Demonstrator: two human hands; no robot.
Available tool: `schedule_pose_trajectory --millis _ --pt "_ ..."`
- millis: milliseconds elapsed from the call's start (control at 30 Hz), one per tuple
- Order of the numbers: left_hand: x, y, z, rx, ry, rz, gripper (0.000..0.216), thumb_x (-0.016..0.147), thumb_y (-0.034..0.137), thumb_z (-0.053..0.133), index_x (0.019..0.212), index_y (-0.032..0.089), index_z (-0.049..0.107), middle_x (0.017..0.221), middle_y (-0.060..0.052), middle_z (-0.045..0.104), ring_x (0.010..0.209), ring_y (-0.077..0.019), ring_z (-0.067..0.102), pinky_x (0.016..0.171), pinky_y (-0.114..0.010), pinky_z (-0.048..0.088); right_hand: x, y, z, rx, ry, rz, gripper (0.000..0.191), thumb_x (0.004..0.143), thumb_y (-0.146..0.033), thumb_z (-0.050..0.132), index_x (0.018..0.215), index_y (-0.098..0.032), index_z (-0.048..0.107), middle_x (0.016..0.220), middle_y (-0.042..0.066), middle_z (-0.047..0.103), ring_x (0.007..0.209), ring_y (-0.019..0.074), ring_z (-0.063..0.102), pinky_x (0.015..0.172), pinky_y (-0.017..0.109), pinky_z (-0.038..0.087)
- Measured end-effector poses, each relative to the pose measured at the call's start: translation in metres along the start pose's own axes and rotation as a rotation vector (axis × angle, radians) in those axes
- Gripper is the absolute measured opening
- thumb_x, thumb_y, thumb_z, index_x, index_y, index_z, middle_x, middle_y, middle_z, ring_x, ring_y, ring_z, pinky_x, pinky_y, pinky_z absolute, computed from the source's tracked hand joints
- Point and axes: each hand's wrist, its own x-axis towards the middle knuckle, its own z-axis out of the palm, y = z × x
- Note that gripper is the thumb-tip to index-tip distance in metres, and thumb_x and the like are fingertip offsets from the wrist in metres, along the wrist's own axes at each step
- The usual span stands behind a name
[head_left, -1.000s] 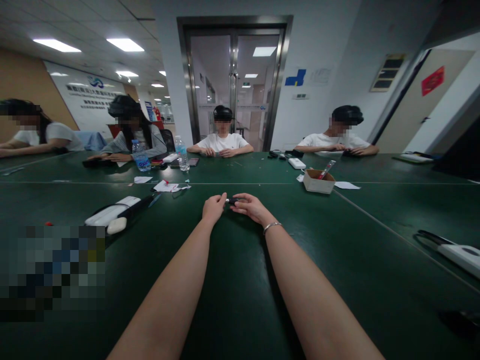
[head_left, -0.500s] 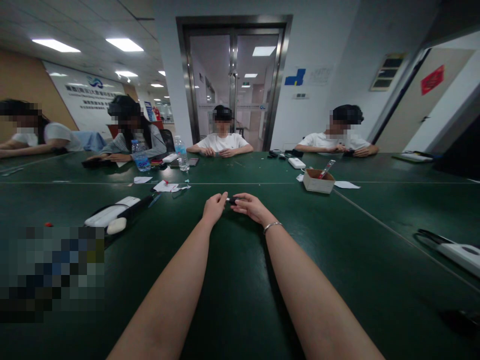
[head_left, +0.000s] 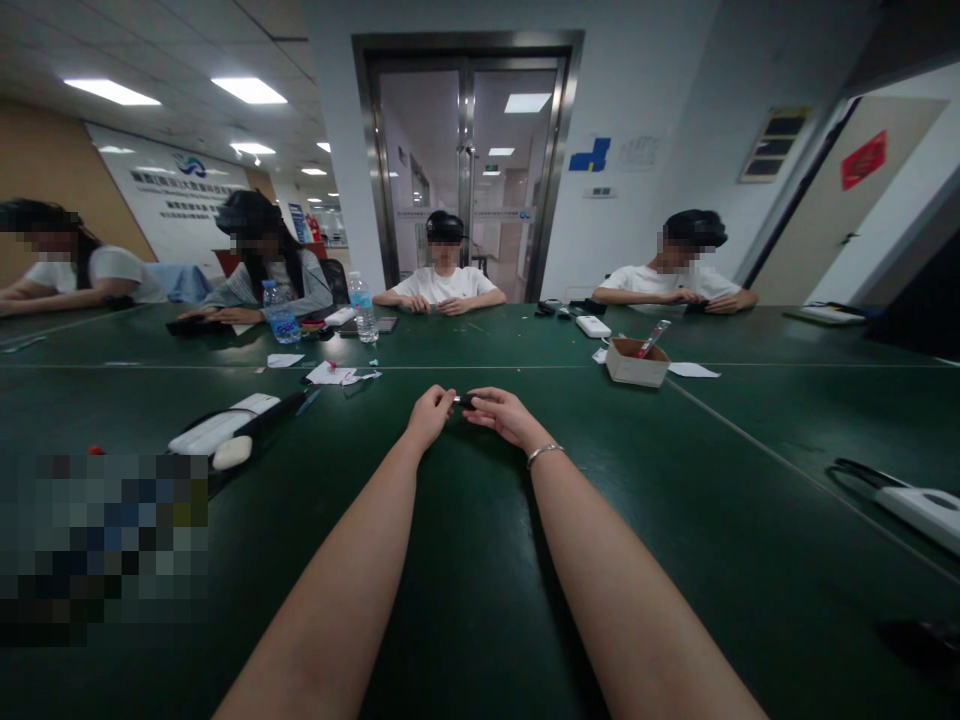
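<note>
Both my arms stretch out over the dark green table [head_left: 480, 560]. My left hand [head_left: 429, 414] and my right hand [head_left: 502, 413] meet at the middle, fingers pinched on a small dark object [head_left: 463, 401] held between them just above the table. The object is too small to name; a pale tip shows at its left end. A thin bracelet [head_left: 543, 453] sits on my right wrist.
A small cardboard box [head_left: 636, 363] with a red pen stands to the right. White devices with a black cable [head_left: 225, 430] lie at left, paper scraps [head_left: 334, 374] and two water bottles [head_left: 364, 308] beyond. Several people sit at the far side. A white device [head_left: 922, 508] lies at right.
</note>
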Motion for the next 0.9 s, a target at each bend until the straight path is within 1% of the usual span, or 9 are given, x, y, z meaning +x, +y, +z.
schedule_pose_trajectory --millis 167,300,400,533,700,900 --pt "-0.002 0.003 -0.001 0.123 -0.033 -0.002 0.037 0.085 0.049 0.040 0.068 0.018 0.051 0.060 0.001 0.053 0.055 -0.0128 0.048 0.053 -0.024 0.035 0.001 0.001 -0.002 -0.022 -0.029 -0.001 0.019 0.076 -0.003 0.065 0.092 -0.012 0.059 0.086 0.008 0.067 0.073 0.0184 0.070 0.074 0.031 0.059" --pt "-0.004 0.007 -0.001 0.185 -0.065 0.015 0.041 0.087 0.050 0.034 0.070 0.018 0.054 0.063 0.000 0.054 0.058 -0.0142 0.049 0.056 -0.026 0.034 0.000 0.001 -0.002 -0.029 -0.039 -0.007 0.019 0.077 -0.001 0.064 0.092 -0.012 0.059 0.083 0.007 0.067 0.072 0.0177 0.070 0.073 0.030 0.059" --pt "-0.005 0.011 -0.001 0.217 -0.064 -0.012 0.045 0.087 0.051 0.031 0.068 0.018 0.054 0.063 -0.001 0.055 0.059 -0.0150 0.049 0.056 -0.027 0.033 0.000 0.001 -0.002 -0.035 -0.042 -0.007 0.021 0.078 0.001 0.062 0.093 -0.012 0.058 0.084 0.007 0.067 0.070 0.0173 0.070 0.072 0.029 0.059" --pt "-0.005 0.015 -0.003 0.246 -0.086 -0.049 0.051 0.087 0.055 0.027 0.065 0.018 0.054 0.062 -0.003 0.055 0.058 -0.0161 0.049 0.054 -0.027 0.031 -0.001 0.001 -0.002 -0.041 -0.059 -0.013 0.022 0.077 0.001 0.062 0.094 -0.012 0.058 0.087 0.008 0.067 0.072 0.0178 0.070 0.076 0.031 0.058" --pt "-0.003 0.012 -0.002 0.247 -0.089 -0.065 0.054 0.087 0.056 0.026 0.065 0.017 0.057 0.063 -0.005 0.057 0.057 -0.0174 0.051 0.053 -0.027 0.033 -0.001 0.000 -0.002 -0.046 -0.076 -0.015 0.024 0.076 0.002 0.060 0.095 -0.012 0.059 0.086 0.007 0.066 0.073 0.0178 0.070 0.078 0.032 0.058" --pt "0.000 0.004 -0.001 0.164 -0.075 -0.077 0.055 0.086 0.059 0.027 0.062 0.018 0.055 0.059 -0.004 0.055 0.052 -0.0168 0.049 0.051 -0.027 0.033 -0.002 0.000 -0.002 -0.027 -0.095 -0.037 0.027 0.072 0.001 0.065 0.094 -0.014 0.062 0.090 0.005 0.064 0.079 0.0177 0.069 0.082 0.034 0.057"
